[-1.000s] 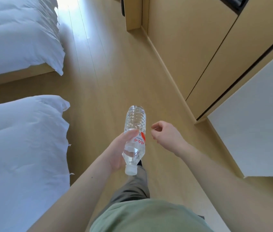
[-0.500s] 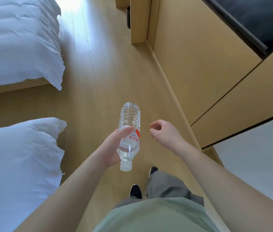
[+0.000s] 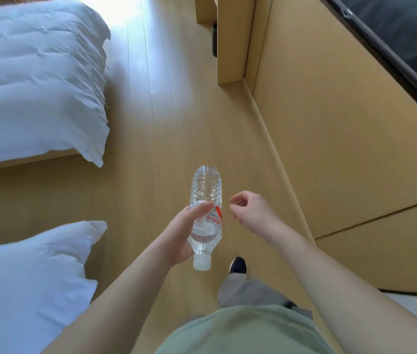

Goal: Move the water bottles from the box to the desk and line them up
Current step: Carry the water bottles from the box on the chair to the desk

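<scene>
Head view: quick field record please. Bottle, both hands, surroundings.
bottle: clear, red-print label, white cap
bottle pose: lying roughly level in the air, cap toward the person
left hand: grips the bottle around its middle
right hand: holds nothing, fingers loosely curled, just right of the bottle, apart from it
floor: light wood
beds: two with white bedding, on the left
cabinets: wood fronts along the right
box, desk: not identifiable in view
</scene>
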Tool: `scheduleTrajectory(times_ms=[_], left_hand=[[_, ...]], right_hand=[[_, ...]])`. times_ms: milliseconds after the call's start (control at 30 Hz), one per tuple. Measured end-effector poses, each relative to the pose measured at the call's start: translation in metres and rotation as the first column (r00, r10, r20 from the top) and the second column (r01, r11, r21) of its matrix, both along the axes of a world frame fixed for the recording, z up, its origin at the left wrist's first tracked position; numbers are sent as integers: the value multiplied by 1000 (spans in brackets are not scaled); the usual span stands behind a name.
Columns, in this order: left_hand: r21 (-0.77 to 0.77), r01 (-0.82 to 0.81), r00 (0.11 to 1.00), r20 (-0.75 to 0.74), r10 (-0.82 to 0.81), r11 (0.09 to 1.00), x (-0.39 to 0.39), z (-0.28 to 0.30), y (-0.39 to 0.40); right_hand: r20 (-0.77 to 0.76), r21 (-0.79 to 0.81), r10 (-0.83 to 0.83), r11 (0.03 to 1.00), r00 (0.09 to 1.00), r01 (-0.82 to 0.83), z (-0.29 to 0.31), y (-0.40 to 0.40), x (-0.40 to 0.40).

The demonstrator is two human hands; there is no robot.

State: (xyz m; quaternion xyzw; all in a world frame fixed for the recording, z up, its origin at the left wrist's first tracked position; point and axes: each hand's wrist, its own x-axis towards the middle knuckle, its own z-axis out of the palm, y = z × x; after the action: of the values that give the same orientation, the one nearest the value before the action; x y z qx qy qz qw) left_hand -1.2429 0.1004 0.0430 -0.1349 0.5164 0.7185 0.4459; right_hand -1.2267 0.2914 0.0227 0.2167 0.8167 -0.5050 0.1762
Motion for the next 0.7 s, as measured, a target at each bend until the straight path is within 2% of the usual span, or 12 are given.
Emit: scheduleTrajectory(times_ms=[333, 700], left_hand=[[28, -53, 998, -18, 54, 998, -157, 12, 44], [37, -13, 999, 33, 12, 999, -359, -8, 34]], right_hand=[[8, -27, 6, 1000, 1000, -6, -1, 43, -162], [25, -18, 17, 1000, 1000, -17, -14, 38, -356]])
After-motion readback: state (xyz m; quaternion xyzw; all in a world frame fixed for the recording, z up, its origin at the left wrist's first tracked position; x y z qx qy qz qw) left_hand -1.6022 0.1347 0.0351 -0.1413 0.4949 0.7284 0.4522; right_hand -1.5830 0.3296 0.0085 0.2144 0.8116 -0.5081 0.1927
